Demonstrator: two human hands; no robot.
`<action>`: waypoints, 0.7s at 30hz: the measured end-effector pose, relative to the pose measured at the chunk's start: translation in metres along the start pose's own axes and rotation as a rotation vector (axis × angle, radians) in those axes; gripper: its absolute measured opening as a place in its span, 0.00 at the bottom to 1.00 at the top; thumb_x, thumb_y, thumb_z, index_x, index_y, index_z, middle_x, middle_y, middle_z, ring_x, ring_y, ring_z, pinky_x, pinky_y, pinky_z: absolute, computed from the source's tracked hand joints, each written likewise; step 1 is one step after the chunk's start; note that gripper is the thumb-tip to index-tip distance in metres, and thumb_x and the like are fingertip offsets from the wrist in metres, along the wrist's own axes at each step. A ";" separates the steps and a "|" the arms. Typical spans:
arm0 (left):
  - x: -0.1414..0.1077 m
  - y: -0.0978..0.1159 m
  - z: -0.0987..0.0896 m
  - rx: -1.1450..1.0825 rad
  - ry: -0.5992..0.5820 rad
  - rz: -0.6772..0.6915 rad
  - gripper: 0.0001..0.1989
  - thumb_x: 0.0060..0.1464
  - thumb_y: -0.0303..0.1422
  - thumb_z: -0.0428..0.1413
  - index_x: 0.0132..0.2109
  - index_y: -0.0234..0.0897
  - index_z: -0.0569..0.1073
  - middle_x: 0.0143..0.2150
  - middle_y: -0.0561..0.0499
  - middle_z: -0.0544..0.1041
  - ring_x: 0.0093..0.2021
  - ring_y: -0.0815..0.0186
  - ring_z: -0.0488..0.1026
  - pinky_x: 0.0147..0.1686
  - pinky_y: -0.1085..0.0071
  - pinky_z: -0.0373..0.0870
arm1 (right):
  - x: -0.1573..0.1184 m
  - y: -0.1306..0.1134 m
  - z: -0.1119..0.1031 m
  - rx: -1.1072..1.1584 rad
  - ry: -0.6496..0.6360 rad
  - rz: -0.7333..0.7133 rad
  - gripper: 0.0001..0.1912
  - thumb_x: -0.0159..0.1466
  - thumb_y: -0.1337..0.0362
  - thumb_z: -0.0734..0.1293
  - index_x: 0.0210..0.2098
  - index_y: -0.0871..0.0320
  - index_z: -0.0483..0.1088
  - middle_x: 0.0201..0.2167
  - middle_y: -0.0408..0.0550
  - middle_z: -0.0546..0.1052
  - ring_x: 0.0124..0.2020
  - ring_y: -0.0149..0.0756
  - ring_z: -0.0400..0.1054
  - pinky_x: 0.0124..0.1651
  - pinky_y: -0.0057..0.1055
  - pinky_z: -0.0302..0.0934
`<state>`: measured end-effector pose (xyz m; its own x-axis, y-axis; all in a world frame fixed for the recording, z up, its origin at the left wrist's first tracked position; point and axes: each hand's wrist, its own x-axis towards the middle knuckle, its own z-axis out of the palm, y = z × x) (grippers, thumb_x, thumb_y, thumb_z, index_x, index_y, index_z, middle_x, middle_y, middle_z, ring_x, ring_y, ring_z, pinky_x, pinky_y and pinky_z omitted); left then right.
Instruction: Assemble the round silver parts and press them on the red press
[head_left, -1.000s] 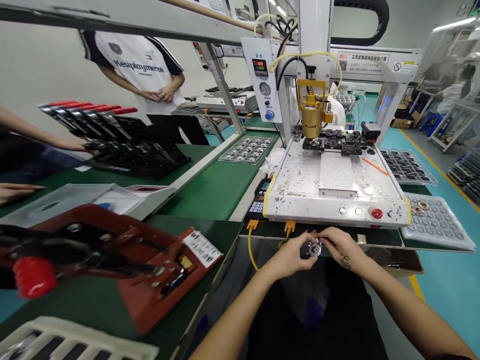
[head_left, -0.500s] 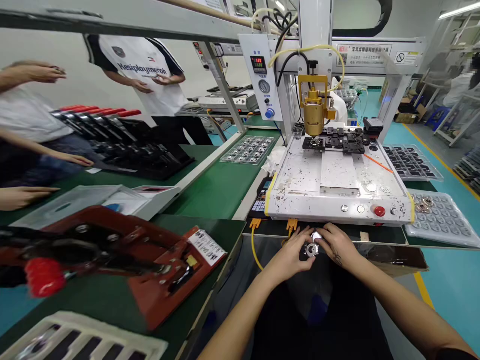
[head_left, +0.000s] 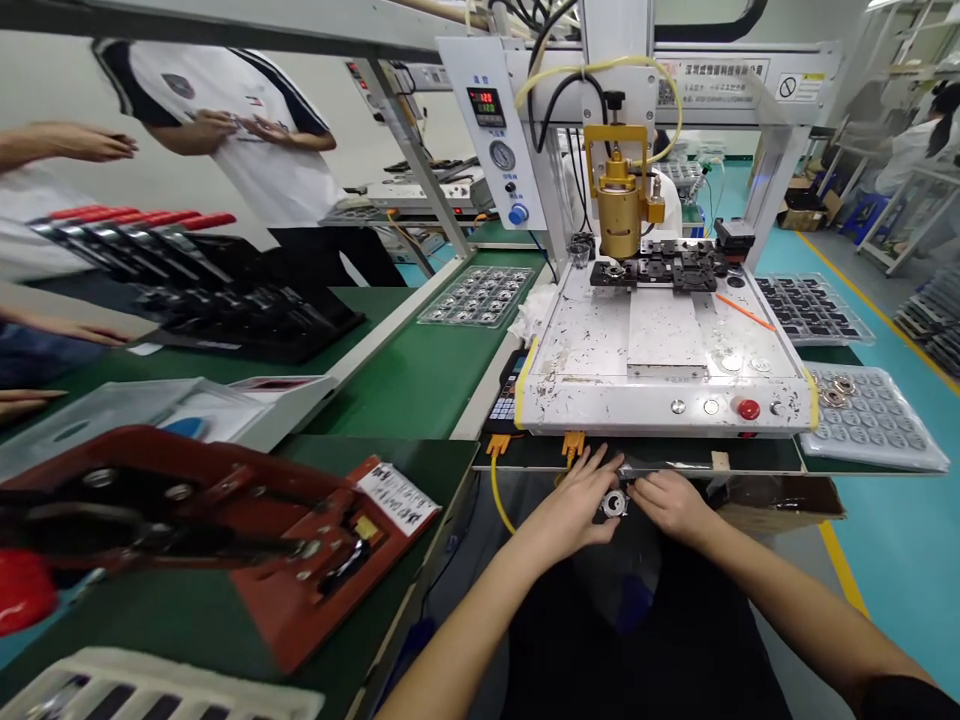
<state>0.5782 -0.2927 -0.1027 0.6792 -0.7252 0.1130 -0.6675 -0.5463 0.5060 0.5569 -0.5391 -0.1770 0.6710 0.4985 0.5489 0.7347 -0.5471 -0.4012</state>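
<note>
In front of the bench edge, my left hand [head_left: 571, 505] grips a small round silver metal part [head_left: 615, 503] with a ring-shaped face, thumb below it and fingers above. Just to its right, my right hand [head_left: 673, 508] is closed, its thumb and index finger pinched beside the metal part. What sits in that pinch is too small to make out. Both hands are held close together over my dark lap, below the front of a white bench machine [head_left: 675, 395]. A brass-coloured cylindrical head [head_left: 619, 215] hangs above the black fixture [head_left: 664, 268] on that machine.
To the left stands a brown-red lever press [head_left: 292, 590] on a green bench. A tray of metal parts [head_left: 478, 296] lies behind it. At right are a clear tray of round parts [head_left: 870, 425] and a dark-filled tray [head_left: 810, 308]. Co-workers' hands [head_left: 86, 142] show at far left.
The view has shifted slightly. My right hand's fingers have drawn lower beside the round metal part, which my left hand keeps holding. The standing co-worker's hands have risen.
</note>
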 end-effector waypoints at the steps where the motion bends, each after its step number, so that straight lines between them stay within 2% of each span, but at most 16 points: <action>1: 0.000 0.000 0.000 -0.013 0.005 -0.005 0.19 0.51 0.23 0.65 0.49 0.39 0.71 0.74 0.36 0.69 0.79 0.43 0.55 0.76 0.39 0.54 | -0.012 -0.004 0.000 0.020 0.026 0.033 0.10 0.77 0.65 0.65 0.46 0.54 0.80 0.39 0.52 0.82 0.35 0.39 0.74 0.40 0.37 0.70; 3: -0.001 -0.001 0.001 -0.038 0.016 -0.021 0.17 0.52 0.23 0.64 0.48 0.39 0.71 0.74 0.36 0.69 0.79 0.43 0.54 0.76 0.37 0.54 | -0.040 -0.012 -0.003 0.044 0.112 0.155 0.09 0.77 0.63 0.65 0.45 0.53 0.79 0.40 0.52 0.81 0.38 0.40 0.75 0.42 0.37 0.72; 6: 0.000 0.000 0.004 -0.061 0.032 -0.033 0.16 0.53 0.25 0.64 0.46 0.40 0.70 0.74 0.35 0.69 0.79 0.42 0.54 0.76 0.34 0.53 | -0.083 -0.021 -0.010 0.028 0.317 0.449 0.12 0.78 0.61 0.62 0.44 0.55 0.77 0.46 0.57 0.78 0.42 0.42 0.76 0.42 0.37 0.73; 9: 0.004 0.011 0.009 -0.079 0.061 -0.021 0.15 0.53 0.25 0.63 0.46 0.39 0.69 0.73 0.33 0.70 0.79 0.42 0.55 0.76 0.34 0.51 | -0.115 -0.013 -0.018 0.032 0.416 0.693 0.15 0.78 0.55 0.63 0.43 0.57 0.76 0.49 0.59 0.78 0.40 0.41 0.77 0.38 0.35 0.72; 12: 0.007 0.033 0.020 -0.159 -0.017 0.011 0.15 0.52 0.26 0.63 0.46 0.40 0.70 0.72 0.36 0.72 0.79 0.44 0.54 0.77 0.34 0.48 | -0.140 0.016 -0.036 0.074 0.382 0.832 0.19 0.75 0.48 0.67 0.41 0.57 0.77 0.38 0.52 0.81 0.34 0.39 0.77 0.37 0.32 0.72; 15: -0.001 0.054 0.036 -0.291 -0.176 -0.001 0.17 0.50 0.26 0.63 0.46 0.41 0.70 0.74 0.38 0.70 0.80 0.45 0.54 0.77 0.36 0.49 | -0.172 0.060 -0.077 0.021 0.401 0.972 0.20 0.73 0.47 0.70 0.39 0.59 0.77 0.33 0.46 0.80 0.32 0.36 0.76 0.37 0.33 0.73; 18: -0.019 0.059 0.051 -0.392 -0.211 -0.082 0.18 0.48 0.25 0.63 0.46 0.42 0.71 0.74 0.38 0.70 0.79 0.46 0.56 0.77 0.39 0.53 | -0.205 0.102 -0.124 -0.146 0.522 1.121 0.15 0.75 0.53 0.70 0.47 0.60 0.76 0.43 0.48 0.80 0.40 0.37 0.77 0.46 0.39 0.75; 20: -0.030 0.056 0.058 -0.439 -0.177 -0.137 0.18 0.49 0.25 0.62 0.47 0.42 0.72 0.73 0.38 0.70 0.78 0.46 0.60 0.75 0.43 0.59 | -0.218 0.123 -0.141 -0.245 0.591 1.172 0.16 0.75 0.55 0.70 0.55 0.60 0.75 0.52 0.52 0.79 0.48 0.41 0.77 0.52 0.44 0.75; 21: -0.034 0.053 0.060 -0.456 -0.157 -0.160 0.18 0.49 0.25 0.62 0.47 0.42 0.72 0.73 0.38 0.71 0.77 0.47 0.61 0.74 0.45 0.62 | -0.219 0.130 -0.143 -0.277 0.607 1.178 0.17 0.75 0.55 0.70 0.57 0.59 0.74 0.55 0.53 0.78 0.51 0.43 0.76 0.53 0.46 0.74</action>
<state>0.5017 -0.3224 -0.1311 0.6847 -0.7207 -0.1084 -0.3339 -0.4425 0.8323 0.4907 -0.8157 -0.2444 0.6801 -0.6899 0.2479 -0.3335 -0.5923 -0.7334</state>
